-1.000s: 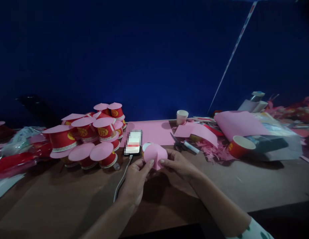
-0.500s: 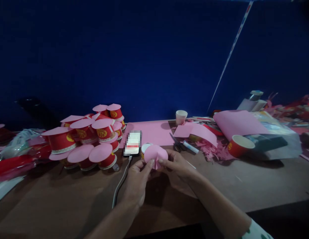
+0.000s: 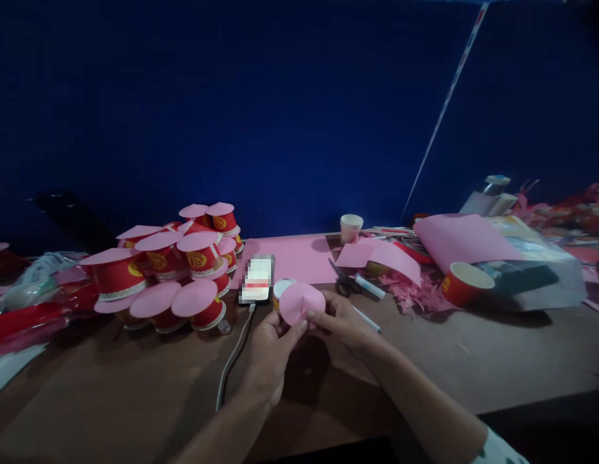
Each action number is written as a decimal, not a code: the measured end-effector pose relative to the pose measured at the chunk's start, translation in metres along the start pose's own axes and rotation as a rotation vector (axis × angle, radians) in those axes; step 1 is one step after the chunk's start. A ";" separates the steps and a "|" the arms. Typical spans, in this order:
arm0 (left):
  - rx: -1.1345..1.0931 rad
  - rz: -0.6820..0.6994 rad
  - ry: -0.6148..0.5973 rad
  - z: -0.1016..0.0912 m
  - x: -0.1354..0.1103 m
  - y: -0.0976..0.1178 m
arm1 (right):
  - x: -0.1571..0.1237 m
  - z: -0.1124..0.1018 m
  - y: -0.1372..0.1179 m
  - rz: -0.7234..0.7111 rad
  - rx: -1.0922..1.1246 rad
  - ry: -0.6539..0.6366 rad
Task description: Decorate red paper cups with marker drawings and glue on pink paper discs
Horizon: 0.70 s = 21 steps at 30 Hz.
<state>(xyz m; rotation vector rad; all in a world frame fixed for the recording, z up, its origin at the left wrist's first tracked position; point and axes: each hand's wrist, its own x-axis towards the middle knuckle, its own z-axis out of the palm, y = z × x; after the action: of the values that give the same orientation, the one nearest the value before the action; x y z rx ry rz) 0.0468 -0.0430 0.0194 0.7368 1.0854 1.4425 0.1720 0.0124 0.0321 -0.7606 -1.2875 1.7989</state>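
Observation:
Both hands hold a pink paper circle [image 3: 299, 303] above the table's front half. My left hand [image 3: 270, 348] grips its lower left edge, thumb on top. My right hand [image 3: 345, 322] pinches the lower right edge, its thumb close to the left one. A slit or crease runs from the circle's middle to its near edge, where the paper overlaps. Just behind the circle stands a small container with a white top [image 3: 283, 285], partly hidden. A phone [image 3: 257, 280] with a cable lies to the left of it. A white stick-like pen [image 3: 367, 319] rests by my right hand.
Several red paper cups with pink cone tops [image 3: 198, 261] are stacked at left. Scissors [image 3: 346, 280], a glue tube [image 3: 370, 287], pink sheets [image 3: 299, 252] and pink scraps [image 3: 415, 293] lie behind and right. A red cup [image 3: 466, 283] lies tipped near a plastic bag [image 3: 560, 277]. A white cup [image 3: 351, 227] stands behind.
The thumbs have come together at the circle's near edge, and the slit's sides now overlap, making a shallow cone. My left hand has shifted slightly to the right.

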 end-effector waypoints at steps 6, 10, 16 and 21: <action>-0.033 -0.009 0.000 0.001 0.002 -0.001 | 0.001 -0.006 0.007 0.004 -0.001 -0.093; -0.017 0.010 0.015 0.001 0.004 -0.004 | 0.002 -0.006 0.015 0.006 0.077 -0.050; 0.078 0.051 0.045 -0.002 0.005 -0.009 | 0.000 -0.004 0.021 0.008 0.147 -0.021; 0.098 0.040 0.055 -0.001 0.001 -0.007 | 0.000 -0.003 0.020 0.024 0.168 -0.034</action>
<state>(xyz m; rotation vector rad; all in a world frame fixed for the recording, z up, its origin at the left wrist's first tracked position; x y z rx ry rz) 0.0487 -0.0423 0.0129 0.7962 1.1968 1.4589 0.1695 0.0098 0.0126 -0.6572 -1.1362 1.9187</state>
